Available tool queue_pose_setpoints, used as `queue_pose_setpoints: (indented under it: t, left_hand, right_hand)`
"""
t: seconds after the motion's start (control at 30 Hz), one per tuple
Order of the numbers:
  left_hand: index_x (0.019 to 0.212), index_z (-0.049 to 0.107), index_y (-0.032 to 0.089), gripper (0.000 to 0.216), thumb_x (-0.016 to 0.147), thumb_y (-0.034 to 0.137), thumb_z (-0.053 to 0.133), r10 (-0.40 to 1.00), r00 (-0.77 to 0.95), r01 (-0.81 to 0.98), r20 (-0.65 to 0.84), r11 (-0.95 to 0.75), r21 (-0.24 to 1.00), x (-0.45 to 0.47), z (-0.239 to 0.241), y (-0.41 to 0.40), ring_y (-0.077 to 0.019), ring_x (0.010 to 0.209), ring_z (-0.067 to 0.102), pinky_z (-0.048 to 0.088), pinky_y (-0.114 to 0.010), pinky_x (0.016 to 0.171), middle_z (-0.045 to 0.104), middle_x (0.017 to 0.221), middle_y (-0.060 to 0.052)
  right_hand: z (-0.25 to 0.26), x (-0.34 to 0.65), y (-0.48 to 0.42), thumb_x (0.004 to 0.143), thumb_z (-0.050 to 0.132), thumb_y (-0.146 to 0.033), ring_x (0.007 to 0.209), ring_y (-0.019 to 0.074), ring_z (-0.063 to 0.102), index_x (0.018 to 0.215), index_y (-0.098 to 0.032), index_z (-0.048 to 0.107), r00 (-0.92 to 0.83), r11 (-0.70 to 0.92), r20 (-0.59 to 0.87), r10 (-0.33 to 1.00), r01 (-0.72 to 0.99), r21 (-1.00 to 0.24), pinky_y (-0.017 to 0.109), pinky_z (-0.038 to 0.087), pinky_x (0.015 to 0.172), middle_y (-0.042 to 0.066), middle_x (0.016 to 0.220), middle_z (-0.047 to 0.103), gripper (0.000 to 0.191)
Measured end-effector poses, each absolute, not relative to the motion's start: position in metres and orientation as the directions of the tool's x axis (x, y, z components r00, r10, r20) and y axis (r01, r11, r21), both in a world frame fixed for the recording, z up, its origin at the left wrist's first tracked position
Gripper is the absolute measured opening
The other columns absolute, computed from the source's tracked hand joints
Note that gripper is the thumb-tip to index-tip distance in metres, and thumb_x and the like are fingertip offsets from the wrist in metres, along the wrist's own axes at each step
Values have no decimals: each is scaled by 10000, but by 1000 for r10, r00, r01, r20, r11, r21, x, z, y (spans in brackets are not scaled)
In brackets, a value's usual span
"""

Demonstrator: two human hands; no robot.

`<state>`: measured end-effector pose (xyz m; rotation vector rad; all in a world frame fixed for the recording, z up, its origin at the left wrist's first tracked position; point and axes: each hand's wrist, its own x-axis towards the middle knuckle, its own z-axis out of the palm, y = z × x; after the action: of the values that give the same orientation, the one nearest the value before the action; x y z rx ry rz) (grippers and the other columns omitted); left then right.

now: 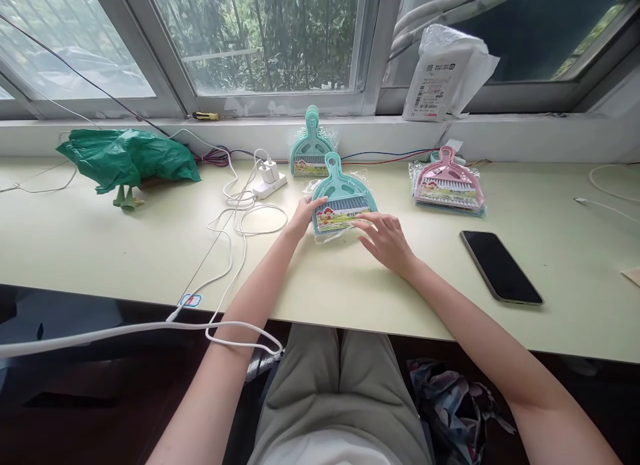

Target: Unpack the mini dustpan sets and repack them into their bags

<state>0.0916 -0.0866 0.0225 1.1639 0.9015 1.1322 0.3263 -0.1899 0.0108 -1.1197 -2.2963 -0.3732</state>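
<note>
R hand (pixel 386 241) lies open, fingertips on the near edge of the wrapped teal dustpan set (pixel 345 199), which is flat on the desk (pixel 125 245). L hand (pixel 304 217) is half-curled at its left edge, poss. pinching; can't tell. Behind: teal stack (pixel 310 148) leaning on the wall.

Only one cam here, worn on the person's head, so it sits above and behind the teal dustpan pack (pixel 344 201) and looks forward and down at it. The pack lands near dead centre and close up. Past the pack the view climbs to the window (pixel 260 38); on the near side of the pack you get the table (pixel 100 238) front edge and the lap (pixel 335 385) straight below the lens. Pretty wide too: green bag (pixel 127 157) far left of the pack, phone (pixel 500 266) off to its right, straight lines bowing.
</note>
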Motion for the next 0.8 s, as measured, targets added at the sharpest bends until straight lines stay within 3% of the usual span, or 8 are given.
queue_pose_setpoints:
  t: [0.13, 0.27, 0.4, 0.5, 0.57, 0.7, 0.8]
  left_hand:
    - [994, 696, 190, 359, 710, 395, 778, 965, 258, -155, 46, -6, 988, 98, 26, -92, -244, 895, 721, 566, -381, 856, 755, 907, -34]
    - [979, 689, 175, 358, 708, 393, 772, 974, 223, -166, 46, -9, 986, 99, 30, -94, -244, 879, 718, 565, -374, 834, 748, 882, -37]
    - [986, 670, 171, 347, 725, 384, 752, 987, 154, -230, 40, -3, 973, 100, 29, -93, -224, 863, 712, 570, -349, 816, 747, 894, -39]
    - [997, 656, 165, 351, 740, 390, 735, 985, 165, -252, 56, -13, 968, 103, 25, -93, -209, 868, 707, 570, -332, 820, 742, 903, -40]
    - [1019, 643, 166, 353, 743, 372, 726, 979, 197, -255, 57, -5, 967, 104, 23, -93, -199, 877, 704, 570, -328, 823, 733, 911, -35]
    - [1160, 604, 208, 470, 716, 299, 728, 939, 343, -238, 37, 49, 970, 103, 23, -96, -171, 896, 695, 582, -309, 791, 716, 1033, -24]
    - [1287, 557, 267, 582, 734, 328, 727, 891, 453, -180, 38, 49, 982, 99, 27, -100, -161, 921, 692, 581, -299, 798, 689, 1163, -26]
  right_hand:
    - [11, 325, -190, 997, 420, -271, 1199, 256, 558, 1353, -274, 525, -579, 693, 517, 631, 720, -40, 426, 388, 993, 93, 1304, 628, 372]
    - [8, 323, -188, 1018, 379, -305, 1111, 245, 612, 1144, -247, 657, -543, 684, 499, 675, 714, -148, 431, 398, 987, 84, 1191, 688, 311]
    - [1, 322, -180, 1014, 357, -424, 1090, 247, 634, 1084, -240, 696, -388, 562, 412, 825, 643, -520, 425, 461, 956, 85, 1137, 704, 392]
    - [-6, 325, -169, 951, 410, -593, 968, 237, 671, 1062, -226, 700, -269, 350, 246, 931, 466, -812, 410, 514, 887, 89, 1104, 722, 481]
    - [-9, 329, -164, 889, 473, -667, 924, 228, 677, 1027, -215, 692, -213, 210, 146, 966, 320, -924, 391, 524, 845, 89, 1086, 731, 521]
    - [-14, 333, -159, 760, 677, -633, 919, 194, 676, 1069, -238, 595, -99, 112, 107, 989, 40, -993, 341, 509, 828, 53, 1076, 715, 508]
    - [-17, 333, -157, 684, 758, -570, 802, 169, 646, 1075, -260, 527, 0, 116, 116, 993, -14, -993, 316, 499, 740, 11, 946, 693, 550]
